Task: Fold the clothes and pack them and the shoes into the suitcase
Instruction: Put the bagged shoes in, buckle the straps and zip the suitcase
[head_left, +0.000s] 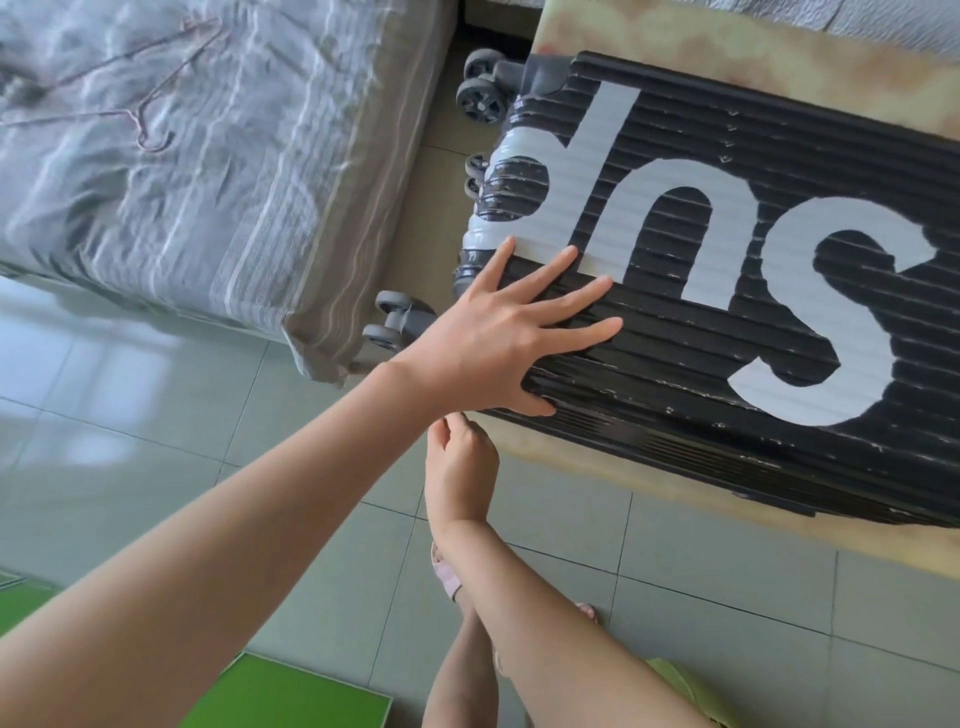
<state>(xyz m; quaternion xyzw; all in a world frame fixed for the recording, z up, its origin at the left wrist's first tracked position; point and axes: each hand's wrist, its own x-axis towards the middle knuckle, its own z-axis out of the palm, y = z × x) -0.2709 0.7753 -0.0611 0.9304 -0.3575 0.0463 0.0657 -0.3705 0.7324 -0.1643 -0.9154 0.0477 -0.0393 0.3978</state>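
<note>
The black ribbed suitcase (701, 332) with big white letters lies closed on its side on a low marbled platform (587, 467). My left hand (498, 338) presses flat on the lid near the wheel end, fingers spread and straight. My right hand (460, 467) is just below it at the suitcase's near corner. Its thumb and fingertips are curled together at the zipper seam, and whatever they pinch is hidden by the fingers. No clothes or shoes are in view.
A bed with a grey striped sheet (208, 182) stands to the left, with wire hangers (104, 88) lying on it. The suitcase wheels (480, 98) stick out into the narrow gap beside the bed. Green mats (291, 696) lie on the tiled floor by my sandalled feet (447, 571).
</note>
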